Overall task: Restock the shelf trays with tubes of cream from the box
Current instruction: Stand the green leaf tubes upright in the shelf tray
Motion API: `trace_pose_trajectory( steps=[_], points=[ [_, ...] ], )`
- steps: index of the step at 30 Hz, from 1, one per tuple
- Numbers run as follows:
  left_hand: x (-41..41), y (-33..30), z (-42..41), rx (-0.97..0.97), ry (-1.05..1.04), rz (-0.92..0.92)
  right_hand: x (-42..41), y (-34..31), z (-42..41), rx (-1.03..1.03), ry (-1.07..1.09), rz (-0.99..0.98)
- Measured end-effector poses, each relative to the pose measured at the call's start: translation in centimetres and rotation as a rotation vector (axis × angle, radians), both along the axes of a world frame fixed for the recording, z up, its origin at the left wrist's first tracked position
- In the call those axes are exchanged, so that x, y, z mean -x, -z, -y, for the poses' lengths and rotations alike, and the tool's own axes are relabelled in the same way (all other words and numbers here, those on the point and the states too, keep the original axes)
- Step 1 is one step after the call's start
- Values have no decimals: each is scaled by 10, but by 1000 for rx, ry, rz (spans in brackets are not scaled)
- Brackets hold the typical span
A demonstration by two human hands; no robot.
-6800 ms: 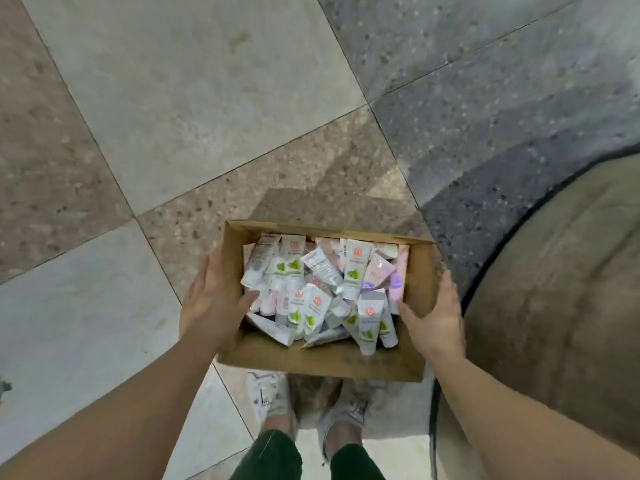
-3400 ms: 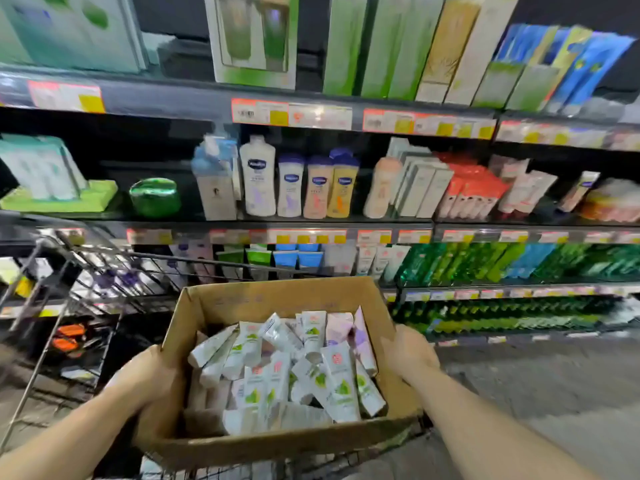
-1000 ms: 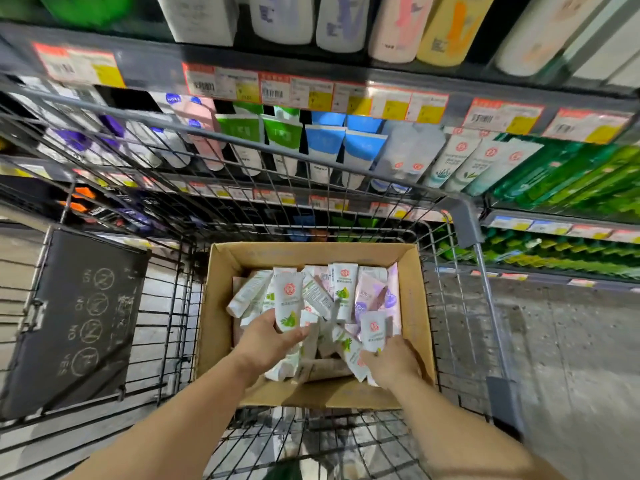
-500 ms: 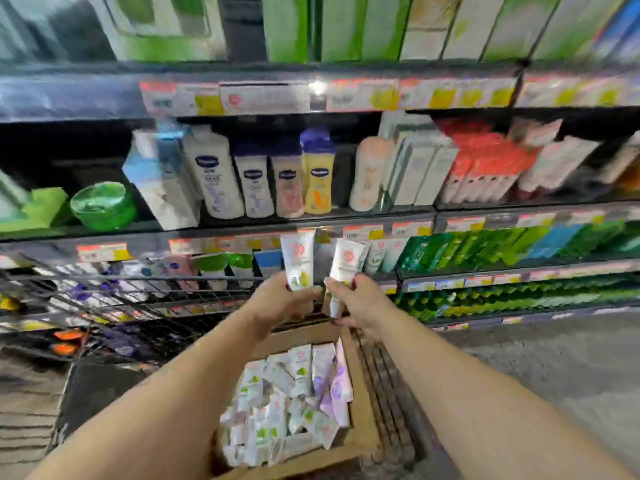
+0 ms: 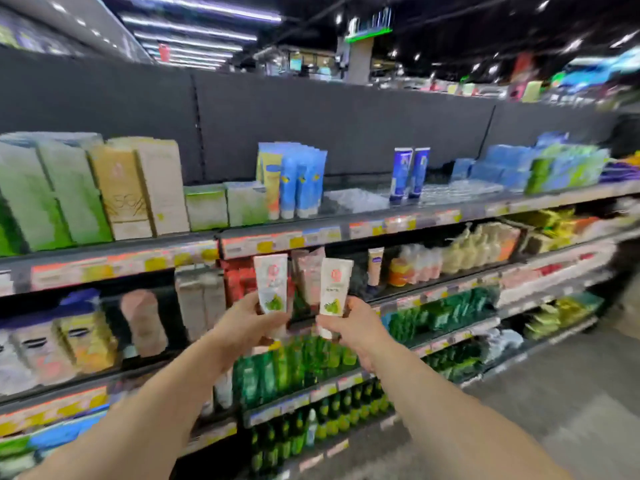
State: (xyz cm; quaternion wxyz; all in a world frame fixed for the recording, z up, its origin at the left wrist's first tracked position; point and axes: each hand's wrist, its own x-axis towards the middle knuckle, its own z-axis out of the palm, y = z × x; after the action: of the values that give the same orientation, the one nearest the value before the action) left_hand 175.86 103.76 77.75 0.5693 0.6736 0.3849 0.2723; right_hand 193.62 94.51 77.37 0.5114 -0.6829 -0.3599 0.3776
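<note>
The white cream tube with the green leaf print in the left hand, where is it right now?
Head view, centre: the white green-leaf cream tube stands upright in the left hand, before the red boxes, left of the right hand.

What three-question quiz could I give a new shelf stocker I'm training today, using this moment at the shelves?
1. True or false: the left hand holds a white cream tube with a green leaf print.
2. What does the right hand hold?
3. The two dark blue tubes stand on: A top shelf, B floor.

Key: 1 true. 2 another white leaf-print tube, upright. 3 A.
</note>
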Motion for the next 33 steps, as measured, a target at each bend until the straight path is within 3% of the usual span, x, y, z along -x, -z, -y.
trace_pose_trajectory(
  steps=[3,8,14,24,33],
  points=[
    [-81,-34,17,-162,75,12,-89,-37,37,-85,85,86],
    [-173,-58,27,-175,112,70,-186,-60,58,-171,139,66],
    [-235,-64,-6,-54,126,146,-237,-52,9,-187,95,117],
    [-366,-90,-95,-107,269,165,-364,-91,-73,-266,189,146],
    [-433,-100,-136,-299,43,150,-494,-117,-140,-271,160,113]
  ],
)
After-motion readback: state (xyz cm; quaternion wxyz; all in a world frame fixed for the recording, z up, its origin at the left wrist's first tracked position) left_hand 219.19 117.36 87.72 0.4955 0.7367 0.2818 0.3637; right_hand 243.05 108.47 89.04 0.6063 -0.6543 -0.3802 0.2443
